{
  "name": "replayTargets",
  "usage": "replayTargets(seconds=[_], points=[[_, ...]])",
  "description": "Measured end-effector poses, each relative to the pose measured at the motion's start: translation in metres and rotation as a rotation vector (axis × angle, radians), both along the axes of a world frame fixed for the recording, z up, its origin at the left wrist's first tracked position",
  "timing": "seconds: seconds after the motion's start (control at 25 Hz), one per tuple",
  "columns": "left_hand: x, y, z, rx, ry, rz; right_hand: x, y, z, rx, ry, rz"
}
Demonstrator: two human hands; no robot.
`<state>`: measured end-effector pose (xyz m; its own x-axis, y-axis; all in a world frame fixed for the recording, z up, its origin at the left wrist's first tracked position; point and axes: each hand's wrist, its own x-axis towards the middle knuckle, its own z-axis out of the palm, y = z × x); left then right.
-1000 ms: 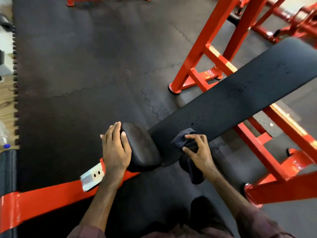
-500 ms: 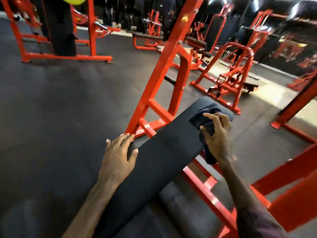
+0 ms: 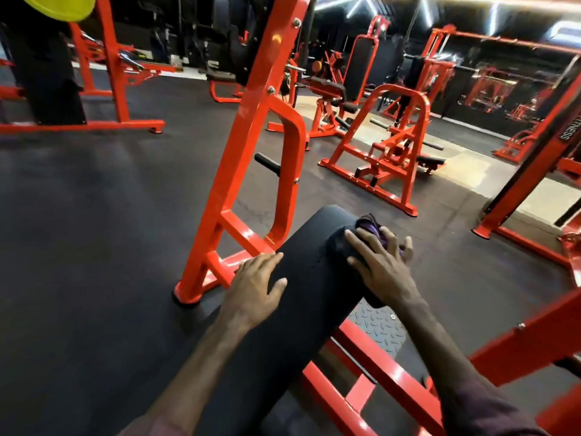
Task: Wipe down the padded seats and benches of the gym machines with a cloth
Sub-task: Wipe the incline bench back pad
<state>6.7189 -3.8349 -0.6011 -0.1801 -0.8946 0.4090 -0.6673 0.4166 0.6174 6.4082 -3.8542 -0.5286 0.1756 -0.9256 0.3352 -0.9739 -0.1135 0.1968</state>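
A long black padded bench (image 3: 301, 297) runs from the bottom centre up to a rounded far end. My right hand (image 3: 382, 265) lies flat, fingers spread, pressing a dark cloth (image 3: 369, 226) with a purple patch onto the far right part of the pad. The cloth hangs over the pad's right edge below my wrist. My left hand (image 3: 253, 286) rests palm down on the pad's left edge, fingers apart, holding nothing.
An orange steel upright (image 3: 248, 152) of the bench frame stands just left of the pad, with orange base bars (image 3: 371, 385) under it. Another orange machine (image 3: 386, 152) stands further back on the dark rubber floor (image 3: 94, 231). An orange post (image 3: 534, 158) rises at right.
My view has lifted from the floor to the gym room. My right hand has slid the cloth up the pad from its near end to the far end. My left hand has left the small end pad and now rests on the long pad.
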Motion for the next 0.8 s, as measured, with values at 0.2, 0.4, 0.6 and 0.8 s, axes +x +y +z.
replayTargets(seconds=[0.2,0.4,0.6,0.8], points=[[-0.007,-0.060,0.003,0.045,0.008,-0.024,0.002,-0.025,0.004,0.039,0.028,0.011],[-0.032,-0.109,-0.011,0.076,0.046,-0.170,0.028,-0.070,0.002,0.134,-0.031,-0.125],[-0.042,-0.124,-0.038,0.001,0.050,-0.276,0.009,-0.029,-0.023,0.096,0.117,0.064],[-0.038,-0.131,-0.049,-0.053,0.067,-0.272,0.050,-0.084,-0.004,0.081,-0.078,-0.314]])
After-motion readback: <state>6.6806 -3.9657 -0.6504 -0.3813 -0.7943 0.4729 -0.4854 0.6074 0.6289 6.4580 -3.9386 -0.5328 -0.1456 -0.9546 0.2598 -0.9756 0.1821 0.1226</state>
